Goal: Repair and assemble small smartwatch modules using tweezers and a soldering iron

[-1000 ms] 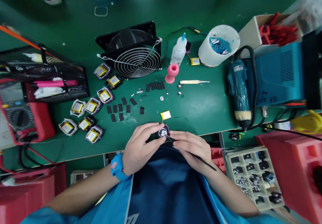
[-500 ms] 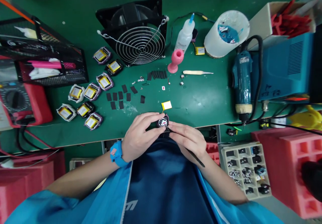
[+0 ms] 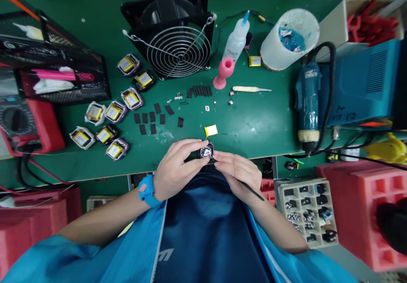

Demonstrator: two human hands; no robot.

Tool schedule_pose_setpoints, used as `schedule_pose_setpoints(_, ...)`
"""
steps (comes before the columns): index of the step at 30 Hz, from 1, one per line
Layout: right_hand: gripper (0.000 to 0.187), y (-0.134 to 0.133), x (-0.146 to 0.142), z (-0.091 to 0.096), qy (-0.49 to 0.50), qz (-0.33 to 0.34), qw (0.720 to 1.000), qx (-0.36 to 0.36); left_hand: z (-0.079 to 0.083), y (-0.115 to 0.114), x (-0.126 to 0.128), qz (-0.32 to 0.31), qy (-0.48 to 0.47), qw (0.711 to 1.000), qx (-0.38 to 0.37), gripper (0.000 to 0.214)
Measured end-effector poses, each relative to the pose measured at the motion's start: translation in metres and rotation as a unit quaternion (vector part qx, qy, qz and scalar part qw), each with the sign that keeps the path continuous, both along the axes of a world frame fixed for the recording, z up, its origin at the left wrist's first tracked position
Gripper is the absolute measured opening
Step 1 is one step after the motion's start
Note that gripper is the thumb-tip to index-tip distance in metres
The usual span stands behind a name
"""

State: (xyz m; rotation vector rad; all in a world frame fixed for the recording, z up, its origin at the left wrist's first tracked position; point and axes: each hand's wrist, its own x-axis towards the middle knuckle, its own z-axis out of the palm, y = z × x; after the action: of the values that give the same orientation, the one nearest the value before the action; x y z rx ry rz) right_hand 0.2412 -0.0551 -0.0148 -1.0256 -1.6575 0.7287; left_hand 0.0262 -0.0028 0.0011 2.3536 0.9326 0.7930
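Two hands meet at the lower middle of the frame: your left hand (image 3: 174, 169) has thumb and fingers pinched on a small watch-like unit (image 3: 206, 152), round dial up, at the near edge of the green surface (image 3: 263, 124). Your right hand (image 3: 242, 175) is clamped on a slim dark tool (image 3: 251, 189), its tip at the dial's lower edge; whether it touches, you can't tell. The step in hand looks like fine work at that edge. The next move probably calls for a steady left pinch, small tip motions and no tug on the thin lead by the yellow battery (image 3: 210, 130) just above. Farther out, black pads (image 3: 152, 116) lie left of centre, and eight battery-bearing units (image 3: 115, 111) sit toward the left.
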Motion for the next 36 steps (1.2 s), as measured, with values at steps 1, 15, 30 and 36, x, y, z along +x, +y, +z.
schedule_pose_setpoints(1,0.036,-0.001,0.0,-0.001,0.001,0.0,1.0,-0.003,0.0,0.0,0.0,0.0,-0.001,1.0,0.001,0.022)
schedule_pose_setpoints(15,0.038,0.001,-0.001,0.006,-0.008,-0.002,1.0,-0.005,0.0,0.0,0.001,-0.003,0.003,1.0,0.014,0.019)
schedule_pose_setpoints(30,0.042,-0.002,-0.002,-0.001,0.023,-0.014,1.0,-0.002,0.001,0.001,0.002,-0.004,0.004,1.0,0.016,0.02)
schedule_pose_setpoints(36,0.035,0.0,-0.002,0.007,0.001,-0.012,1.0,-0.023,0.001,0.001,0.001,-0.006,0.002,1.0,0.018,0.021)
